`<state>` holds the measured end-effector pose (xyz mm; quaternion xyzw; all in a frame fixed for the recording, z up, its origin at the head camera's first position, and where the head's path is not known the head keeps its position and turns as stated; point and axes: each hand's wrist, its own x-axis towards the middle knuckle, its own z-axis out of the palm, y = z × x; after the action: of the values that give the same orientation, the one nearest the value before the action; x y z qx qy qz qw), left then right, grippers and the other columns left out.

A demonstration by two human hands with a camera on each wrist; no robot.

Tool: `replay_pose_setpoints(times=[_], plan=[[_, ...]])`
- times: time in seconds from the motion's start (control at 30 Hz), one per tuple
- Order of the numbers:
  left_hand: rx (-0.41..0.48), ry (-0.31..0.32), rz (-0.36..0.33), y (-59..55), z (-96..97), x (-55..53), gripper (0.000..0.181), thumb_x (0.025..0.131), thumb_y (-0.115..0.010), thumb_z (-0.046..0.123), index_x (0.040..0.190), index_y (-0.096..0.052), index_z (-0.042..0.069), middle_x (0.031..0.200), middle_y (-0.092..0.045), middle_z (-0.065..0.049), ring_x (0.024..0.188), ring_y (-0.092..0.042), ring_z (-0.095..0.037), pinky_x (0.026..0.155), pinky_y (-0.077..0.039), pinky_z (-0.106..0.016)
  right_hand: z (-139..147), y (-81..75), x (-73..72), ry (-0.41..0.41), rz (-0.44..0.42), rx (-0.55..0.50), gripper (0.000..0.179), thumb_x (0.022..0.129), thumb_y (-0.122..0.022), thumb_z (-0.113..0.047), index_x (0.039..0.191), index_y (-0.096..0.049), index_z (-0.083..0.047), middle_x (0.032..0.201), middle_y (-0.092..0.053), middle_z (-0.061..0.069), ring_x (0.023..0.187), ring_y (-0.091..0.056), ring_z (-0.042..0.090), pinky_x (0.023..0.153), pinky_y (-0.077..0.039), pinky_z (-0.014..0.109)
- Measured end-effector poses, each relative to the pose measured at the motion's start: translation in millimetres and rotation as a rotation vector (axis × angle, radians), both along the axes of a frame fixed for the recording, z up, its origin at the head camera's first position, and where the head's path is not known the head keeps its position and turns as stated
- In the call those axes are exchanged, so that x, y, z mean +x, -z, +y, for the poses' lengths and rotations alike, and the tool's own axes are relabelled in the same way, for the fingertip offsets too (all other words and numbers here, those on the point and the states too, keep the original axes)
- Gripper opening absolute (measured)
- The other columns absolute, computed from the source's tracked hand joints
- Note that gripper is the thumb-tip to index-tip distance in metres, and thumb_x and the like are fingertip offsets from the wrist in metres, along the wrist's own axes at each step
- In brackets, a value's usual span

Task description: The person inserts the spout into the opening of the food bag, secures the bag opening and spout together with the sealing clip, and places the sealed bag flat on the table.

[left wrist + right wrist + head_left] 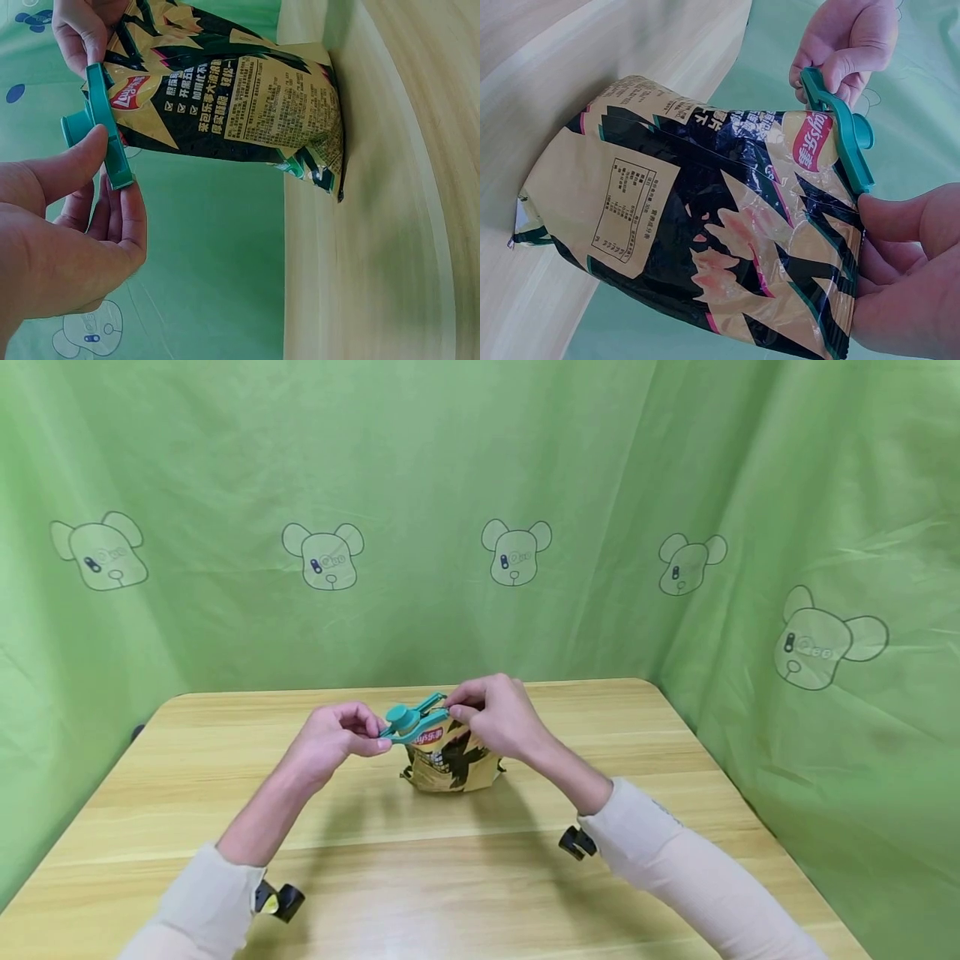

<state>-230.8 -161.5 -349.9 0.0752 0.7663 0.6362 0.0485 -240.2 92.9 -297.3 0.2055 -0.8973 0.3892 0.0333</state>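
Note:
A yellow-and-black Lay's chip bag (pixel 453 768) (pixel 667 210) stands upright on the table. Across its top lies a teal bag clip (pixel 427 724) (pixel 103 97) with a round cap (pixel 402 718). In the head view the clip's two arms spread apart toward the right, with the bag's top edge between them. My left hand (pixel 330 743) (pixel 75 240) pinches the clip's left end between thumb and fingers. My right hand (pixel 501 717) (pixel 911 277) pinches the bag's top beside the clip's other end; its fingertips are partly hidden behind the bag.
The wooden table (pixel 420 877) reaches back to a green curtain (pixel 420 627) printed with bear heads, which also rises along both sides. Black wrist-worn devices (pixel 288 902) hang below the pale sleeves (pixel 652 843).

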Motion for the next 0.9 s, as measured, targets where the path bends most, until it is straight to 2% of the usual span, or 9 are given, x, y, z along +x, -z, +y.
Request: replay_pose_setpoints(times=[0.1,0.23,0.3,0.43,0.63,0.9], plan=[[-0.002,0.003,-0.009,-1.0,0.5,-0.9,0.025,0.08,-0.081,-0.003,0.097,-0.063,0.0,0.098,-0.066,-0.005,0.094,-0.062,-0.018,0.085,-0.055,-0.026,0.2,-1.2,1.0,0.0,-0.008,0.004,0.012,0.095,-0.07,-0.009,0.102,-0.079,-0.011,0.099,-0.077,0.003,0.085,-0.07,0.016,0.073,-0.057,0.03],[-0.003,0.018,-0.028,-2.9,1.3,-1.4,0.047,0.083,-0.079,-0.003,0.126,-0.061,-0.005,0.107,-0.068,-0.008,0.096,-0.063,-0.015,0.085,-0.056,-0.022,0.5,-2.1,2.3,-0.002,-0.016,0.006,0.012,0.095,-0.069,-0.009,0.104,-0.078,-0.011,0.099,-0.077,0.003,0.087,-0.071,0.016,0.074,-0.058,0.03],[-0.021,0.017,-0.03,-3.5,2.2,-1.8,0.053,0.084,-0.079,-0.003,0.133,-0.059,-0.006,0.111,-0.068,-0.011,0.097,-0.063,-0.014,0.086,-0.056,-0.021,0.5,-2.3,2.6,-0.003,-0.015,0.007,0.011,0.095,-0.069,-0.009,0.104,-0.076,-0.01,0.099,-0.077,0.003,0.088,-0.072,0.017,0.075,-0.059,0.031],[-0.061,0.004,-0.024,-4.1,4.0,-2.4,0.051,0.085,-0.078,-0.002,0.133,-0.061,-0.008,0.112,-0.069,-0.014,0.096,-0.062,-0.013,0.085,-0.055,-0.02,0.1,-2.3,2.6,0.003,-0.024,-0.003,0.011,0.094,-0.071,-0.009,0.105,-0.074,-0.008,0.099,-0.076,0.004,0.089,-0.073,0.017,0.077,-0.059,0.032],[-0.071,0.008,-0.018,-5.5,5.2,-2.1,0.05,0.085,-0.077,-0.003,0.133,-0.06,-0.008,0.115,-0.067,-0.016,0.099,-0.06,-0.017,0.085,-0.055,-0.02,0.0,-1.4,2.3,0.014,-0.056,-0.047,0.021,0.09,-0.075,-0.005,0.109,-0.066,-0.002,0.099,-0.076,0.009,0.088,-0.073,0.019,0.076,-0.06,0.032],[-0.078,0.025,-0.018,-6.4,5.3,-3.8,0.049,0.087,-0.075,-0.003,0.133,-0.059,-0.007,0.115,-0.066,-0.016,0.101,-0.06,-0.019,0.086,-0.055,-0.021,1.0,-1.7,1.1,0.02,-0.079,-0.061,0.038,0.085,-0.081,-0.006,0.118,-0.062,-0.007,0.107,-0.077,0.01,0.098,-0.074,0.023,0.084,-0.06,0.038]])
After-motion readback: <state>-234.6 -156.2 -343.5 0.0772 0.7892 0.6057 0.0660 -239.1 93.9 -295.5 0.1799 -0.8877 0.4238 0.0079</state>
